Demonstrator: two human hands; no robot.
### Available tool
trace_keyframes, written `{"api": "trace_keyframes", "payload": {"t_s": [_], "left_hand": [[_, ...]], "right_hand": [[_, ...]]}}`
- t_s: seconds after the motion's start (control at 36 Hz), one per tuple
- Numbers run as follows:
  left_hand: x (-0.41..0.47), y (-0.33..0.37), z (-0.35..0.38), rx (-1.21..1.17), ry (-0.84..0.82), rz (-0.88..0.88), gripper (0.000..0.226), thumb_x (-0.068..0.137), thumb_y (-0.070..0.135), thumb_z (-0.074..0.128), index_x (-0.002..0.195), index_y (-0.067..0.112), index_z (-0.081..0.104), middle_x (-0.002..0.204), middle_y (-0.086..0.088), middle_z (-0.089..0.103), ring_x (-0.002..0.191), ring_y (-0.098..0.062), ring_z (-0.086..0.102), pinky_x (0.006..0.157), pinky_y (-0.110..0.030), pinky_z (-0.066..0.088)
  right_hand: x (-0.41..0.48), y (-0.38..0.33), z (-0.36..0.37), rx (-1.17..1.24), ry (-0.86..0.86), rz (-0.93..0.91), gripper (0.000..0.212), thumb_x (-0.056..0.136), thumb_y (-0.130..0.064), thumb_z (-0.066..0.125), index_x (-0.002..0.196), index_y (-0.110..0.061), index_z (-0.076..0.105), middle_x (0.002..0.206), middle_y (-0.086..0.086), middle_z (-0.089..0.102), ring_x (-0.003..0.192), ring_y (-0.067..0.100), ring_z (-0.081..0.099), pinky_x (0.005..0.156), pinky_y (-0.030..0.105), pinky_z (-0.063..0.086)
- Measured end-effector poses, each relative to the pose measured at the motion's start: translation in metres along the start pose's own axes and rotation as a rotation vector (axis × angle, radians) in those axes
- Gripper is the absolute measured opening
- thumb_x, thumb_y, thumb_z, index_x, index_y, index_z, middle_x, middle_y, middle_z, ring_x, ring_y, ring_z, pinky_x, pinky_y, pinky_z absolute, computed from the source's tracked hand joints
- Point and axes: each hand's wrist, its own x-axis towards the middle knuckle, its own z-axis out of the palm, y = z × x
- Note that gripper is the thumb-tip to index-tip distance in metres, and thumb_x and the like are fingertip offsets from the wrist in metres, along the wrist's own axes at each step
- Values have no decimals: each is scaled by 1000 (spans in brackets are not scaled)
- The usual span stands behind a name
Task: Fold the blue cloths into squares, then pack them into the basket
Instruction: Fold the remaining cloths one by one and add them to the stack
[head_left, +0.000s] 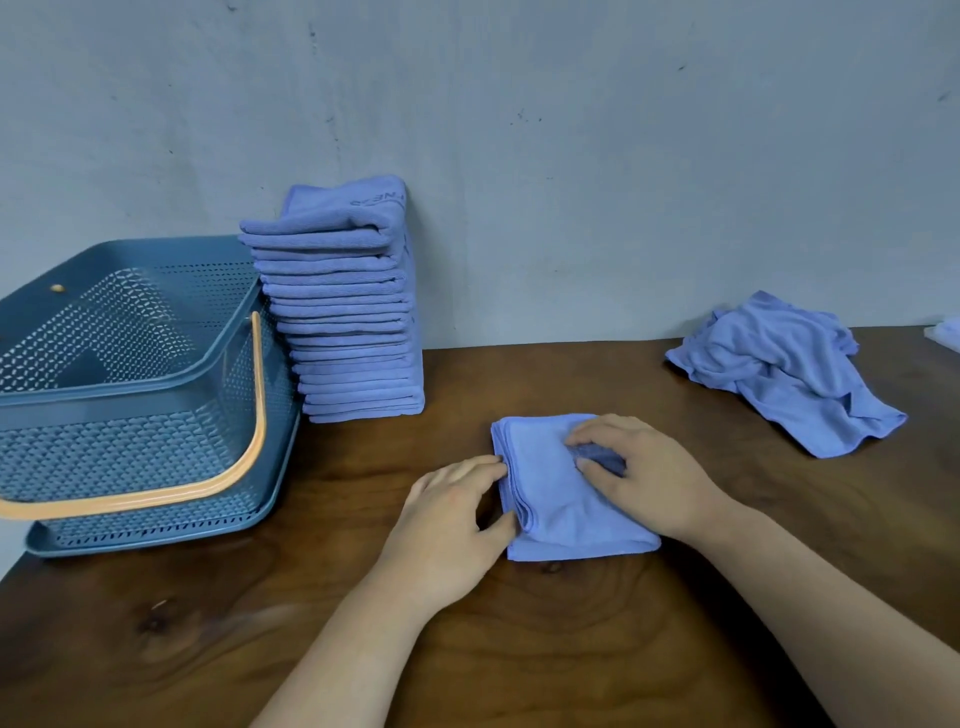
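A folded blue cloth (550, 493) lies on the wooden table (208, 623) in front of me. My left hand (452, 519) pinches its folded left edge between thumb and fingers. My right hand (639, 473) lies on the cloth's right part, its curled fingers and thumb gripping a bunch of fabric. A tall stack of folded blue cloths (348, 312) leans against the wall. A blue perforated basket (130, 384) with an orange handle stands at the left, nothing visible inside. A crumpled pile of unfolded blue cloths (789, 374) sits at the right.
The grey wall (571, 156) runs along the table's back edge. A pale object (948, 332) shows at the far right edge, mostly cut off. Bare wood lies between the basket and my hands.
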Motion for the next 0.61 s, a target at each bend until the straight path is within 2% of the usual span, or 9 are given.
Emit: {"api": "trace_keyframes", "payload": {"t_s": [0.06,0.08,0.14,0.19,0.31,0.42,0.47,0.53,0.61], "left_hand": [[-1,-1,0,-15,5,-14,52,104,47,53,155,43,43,158,30,38,149,2,30,127,-26,17],[-2,-1,0,-34,12,-28,50,105,45,52,154,44,42,157,29,40,148,-1,31,127,-28,20],[-4,-2,0,-87,34,-56,47,107,42,50,153,46,40,156,27,42,147,-4,35,126,-34,29],[-5,-1,0,-133,75,-45,42,110,37,46,151,46,41,154,28,42,145,-1,37,123,-37,36],[-9,7,-3,-197,113,90,35,111,36,46,145,45,52,152,33,42,150,5,30,125,-31,32],[-13,15,-1,-29,-22,265,41,108,55,46,148,46,53,159,35,36,155,9,14,129,-32,13],[-12,14,1,49,-53,223,46,107,60,42,152,50,45,162,37,29,154,15,8,131,-34,9],[-10,11,1,76,-56,155,48,106,61,41,153,52,40,163,38,25,151,17,12,132,-33,9],[-9,12,-1,78,-22,96,42,105,52,46,146,52,45,158,40,30,142,23,20,130,-28,11]], "right_hand": [[-3,-3,0,0,-44,15,39,98,-50,65,137,-45,63,139,-34,52,135,-10,41,107,7,29],[-6,-5,0,2,-78,17,47,97,-55,64,143,-46,58,147,-34,46,141,-12,33,111,8,25],[-11,-7,2,6,-152,24,63,94,-65,62,153,-46,48,160,-33,32,150,-13,19,122,18,21],[-14,-8,2,-36,-229,29,79,91,-77,56,161,-46,35,169,-32,15,156,-10,3,128,26,12],[-14,-13,1,-112,-356,42,102,82,-94,46,166,-48,9,170,-30,-13,152,-10,-24,130,34,0],[-13,-17,-2,-143,-374,54,109,78,-99,43,166,-48,3,170,-29,-20,152,-8,-28,131,37,-2],[-12,-16,-3,-143,-379,56,109,76,-100,40,165,-50,1,170,-29,-20,153,-5,-28,131,39,-2],[-12,-15,-3,-127,-388,67,110,74,-103,38,164,-53,0,168,-31,-21,154,-1,-28,132,42,-1],[-12,-13,-4,-70,-394,94,105,74,-103,39,162,-58,4,167,-37,-18,156,3,-26,131,39,-2]]}}
